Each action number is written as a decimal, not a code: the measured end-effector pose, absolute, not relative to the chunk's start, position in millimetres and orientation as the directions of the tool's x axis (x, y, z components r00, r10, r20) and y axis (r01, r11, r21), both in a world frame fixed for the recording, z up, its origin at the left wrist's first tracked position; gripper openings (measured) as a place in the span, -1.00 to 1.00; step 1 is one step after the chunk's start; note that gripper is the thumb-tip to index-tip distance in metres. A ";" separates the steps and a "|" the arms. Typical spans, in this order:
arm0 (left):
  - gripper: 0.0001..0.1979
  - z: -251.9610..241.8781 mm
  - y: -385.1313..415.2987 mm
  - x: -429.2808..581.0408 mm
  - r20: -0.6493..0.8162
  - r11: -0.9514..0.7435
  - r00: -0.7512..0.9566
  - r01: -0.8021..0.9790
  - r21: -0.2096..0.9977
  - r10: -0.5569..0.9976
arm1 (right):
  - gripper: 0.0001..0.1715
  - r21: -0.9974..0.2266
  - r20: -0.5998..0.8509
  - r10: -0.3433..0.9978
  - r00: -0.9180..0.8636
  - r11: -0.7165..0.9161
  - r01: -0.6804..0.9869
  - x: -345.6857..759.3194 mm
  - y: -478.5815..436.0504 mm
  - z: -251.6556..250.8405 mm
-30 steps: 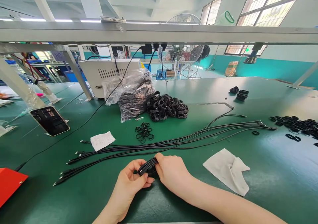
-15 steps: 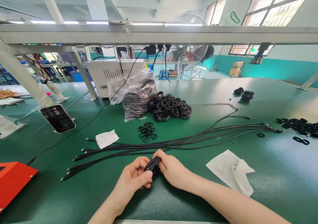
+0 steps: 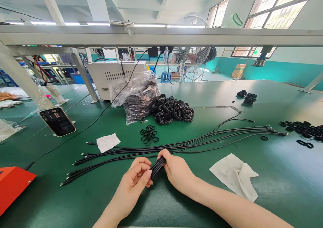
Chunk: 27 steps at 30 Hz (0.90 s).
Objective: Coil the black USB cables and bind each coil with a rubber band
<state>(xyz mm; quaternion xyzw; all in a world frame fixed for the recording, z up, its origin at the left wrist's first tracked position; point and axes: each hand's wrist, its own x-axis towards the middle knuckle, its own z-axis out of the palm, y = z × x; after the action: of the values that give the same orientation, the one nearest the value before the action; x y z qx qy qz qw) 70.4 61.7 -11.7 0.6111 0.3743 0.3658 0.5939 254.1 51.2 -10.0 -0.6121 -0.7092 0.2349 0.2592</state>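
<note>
My left hand point(image 3: 132, 187) and my right hand point(image 3: 176, 170) meet over the green work mat point(image 3: 176, 201), both pinching a tight bundle of black cables point(image 3: 157, 167). The loose cable lengths point(image 3: 121, 157) fan out to the left, and their other ends point(image 3: 227, 137) run right. A heap of coiled black rings point(image 3: 173, 110) lies beyond the cables, with smaller loose black rings point(image 3: 148, 135) in front of it. A white cloth point(image 3: 233, 177) lies right of my right hand. Part of the bundle is hidden by my fingers.
A plastic bag of black parts point(image 3: 137, 98) stands against a white machine point(image 3: 113, 79). Black rings point(image 3: 300, 130) lie at the right, a paper slip point(image 3: 108, 142) on the cables, a phone point(image 3: 58, 122) and red-orange case point(image 3: 12, 187) at the left. A metal shelf bar point(image 3: 161, 37) crosses overhead.
The cable bundle has turned from lying nearly flat to a steeper slant between my fingers. My left hand has shifted slightly down and its fingers have moved along the bundle.
</note>
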 end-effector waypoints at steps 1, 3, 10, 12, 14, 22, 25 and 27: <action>-0.82 -12.9 61.6 69.9 0.015 -0.035 0.453 0.034 0.999 0.891 | -0.71 -0.638 0.085 0.990 -0.112 0.141 0.757 253.7 50.7 -9.7; -0.81 -15.6 62.2 68.5 0.028 -0.058 0.463 0.051 0.997 0.886 | -0.71 -0.625 0.097 0.989 -0.110 0.146 0.767 253.8 50.3 -10.2; -0.77 -15.7 60.3 73.2 -0.106 0.232 0.529 -0.177 0.957 0.842 | -0.70 -0.747 0.231 0.935 -0.269 0.347 0.567 259.9 55.9 -16.7; -0.70 -13.5 59.2 76.0 -0.224 0.400 0.586 -0.189 0.897 0.779 | -0.62 -0.736 0.316 0.896 -0.313 0.439 0.515 261.7 58.2 -16.5; -0.70 -11.7 58.8 77.3 -0.315 0.509 0.637 -0.143 0.849 0.704 | -0.51 -0.700 0.354 0.857 -0.374 0.508 0.502 264.0 60.2 -14.4; -0.41 -14.3 66.1 75.5 -0.345 0.487 0.499 -0.183 0.854 0.795 | -0.43 -0.933 -0.011 0.990 -0.137 0.039 0.358 276.3 62.6 6.3; -0.41 -15.9 68.2 75.2 -0.358 0.494 0.490 -0.179 0.851 0.795 | -0.72 -0.955 -0.276 0.927 -0.255 -0.233 0.185 272.4 59.1 11.6; -0.46 -16.5 68.5 74.9 -0.364 0.507 0.499 -0.187 0.841 0.787 | -0.71 -0.949 -0.315 0.887 -0.338 -0.290 0.124 268.2 57.0 12.2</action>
<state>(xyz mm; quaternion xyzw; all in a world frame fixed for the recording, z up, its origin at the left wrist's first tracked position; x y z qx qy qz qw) 74.9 68.5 -16.5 0.3847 0.3900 0.3137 0.7755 268.2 57.0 12.2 -0.4909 -0.5148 0.6356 0.2999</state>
